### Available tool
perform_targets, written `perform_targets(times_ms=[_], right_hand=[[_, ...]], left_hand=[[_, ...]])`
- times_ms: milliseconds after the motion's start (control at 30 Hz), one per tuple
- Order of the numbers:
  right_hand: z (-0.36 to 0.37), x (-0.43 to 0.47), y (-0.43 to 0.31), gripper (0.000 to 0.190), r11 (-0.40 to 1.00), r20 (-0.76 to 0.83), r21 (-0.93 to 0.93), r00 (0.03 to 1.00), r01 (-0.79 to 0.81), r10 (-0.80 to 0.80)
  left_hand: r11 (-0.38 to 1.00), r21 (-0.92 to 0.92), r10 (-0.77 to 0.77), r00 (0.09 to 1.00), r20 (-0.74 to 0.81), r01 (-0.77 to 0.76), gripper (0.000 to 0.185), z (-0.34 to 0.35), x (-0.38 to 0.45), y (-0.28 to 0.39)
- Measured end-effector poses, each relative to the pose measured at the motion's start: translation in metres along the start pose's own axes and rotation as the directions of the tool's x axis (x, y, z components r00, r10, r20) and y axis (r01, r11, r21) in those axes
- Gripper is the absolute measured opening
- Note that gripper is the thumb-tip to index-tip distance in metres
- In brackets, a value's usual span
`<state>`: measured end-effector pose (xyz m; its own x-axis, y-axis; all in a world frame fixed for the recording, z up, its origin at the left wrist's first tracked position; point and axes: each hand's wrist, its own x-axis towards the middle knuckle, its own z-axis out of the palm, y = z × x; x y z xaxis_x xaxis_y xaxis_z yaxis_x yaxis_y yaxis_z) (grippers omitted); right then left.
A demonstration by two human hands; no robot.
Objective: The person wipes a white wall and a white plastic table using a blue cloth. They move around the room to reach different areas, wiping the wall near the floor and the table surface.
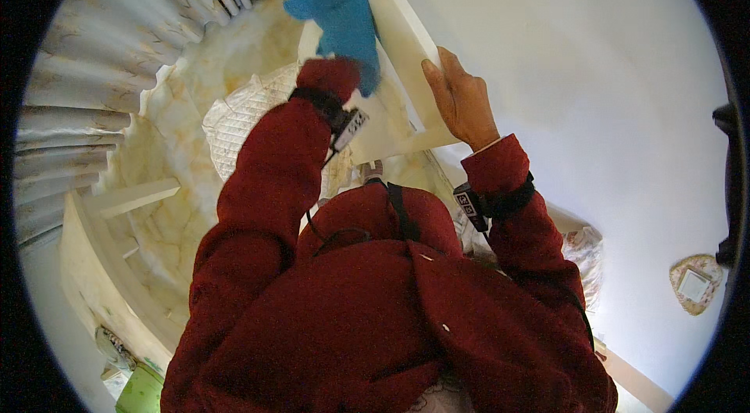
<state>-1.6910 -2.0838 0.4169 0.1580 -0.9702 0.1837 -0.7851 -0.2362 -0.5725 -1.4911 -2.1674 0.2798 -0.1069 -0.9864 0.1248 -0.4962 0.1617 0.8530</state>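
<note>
A blue cloth point(345, 14) covers my left hand, so its fingers are hidden; only the dark red cuff and a black wrist strap show below it. The cloth lies against the inner side of a cream-white panel point(404, 20), towards its far end. My right hand point(460, 90) grips the top edge of this panel, with the thumb on the near side and the fingers over the edge. A cream crosspiece point(404, 143) joins the panel just below my right hand. A quilted, pale cloth-like sheet point(252, 120) lies on the floor left of the panel, partly behind my left arm.
Long patterned curtains point(117, 32) hang at the left over a marble-patterned floor point(170, 149). A cream curved furniture piece point(99, 260) with short crossbars stands at lower left, near a green object point(140, 389). The white wall point(574, 61) rises at the right, with a wall switch point(694, 285).
</note>
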Motion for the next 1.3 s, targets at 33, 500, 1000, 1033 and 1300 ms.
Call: perform_targets(times_ms=[33, 500, 1000, 1033, 1300], right_hand=[[0.0, 0.001, 0.0, 0.043, 1.0, -0.008, -0.012, 1.0, 0.002, -0.002], [0.004, 0.0, 0.003, 0.041, 0.996, -0.039, -0.075, 0.998, 0.048, -0.051], [0.003, 0.0, 0.005, 0.046, 0.996, -0.048, -0.081, 0.998, 0.03, -0.034], [0.002, -0.001, 0.006, 0.046, 0.996, -0.052, -0.076, 0.997, 0.048, -0.052], [-0.005, -0.002, 0.008, 0.05, 1.0, -0.029, -0.028, 1.0, 0.007, -0.007]], left_hand=[[0.999, 0.02, 0.05, 0.999, 0.016, -0.05, 0.037, 0.005, -0.012, 0.006], [0.839, 0.292, 0.348, 0.865, 0.362, -0.46, 0.035, 0.039, -0.132, 0.05], [0.802, 0.336, 0.339, 0.84, 0.424, -0.494, 0.034, 0.013, -0.136, 0.018], [0.793, 0.277, 0.412, 0.813, 0.413, -0.543, 0.034, 0.011, -0.138, 0.017], [0.8, 0.332, 0.336, 0.831, 0.444, -0.501, 0.033, 0.01, -0.15, 0.016]])
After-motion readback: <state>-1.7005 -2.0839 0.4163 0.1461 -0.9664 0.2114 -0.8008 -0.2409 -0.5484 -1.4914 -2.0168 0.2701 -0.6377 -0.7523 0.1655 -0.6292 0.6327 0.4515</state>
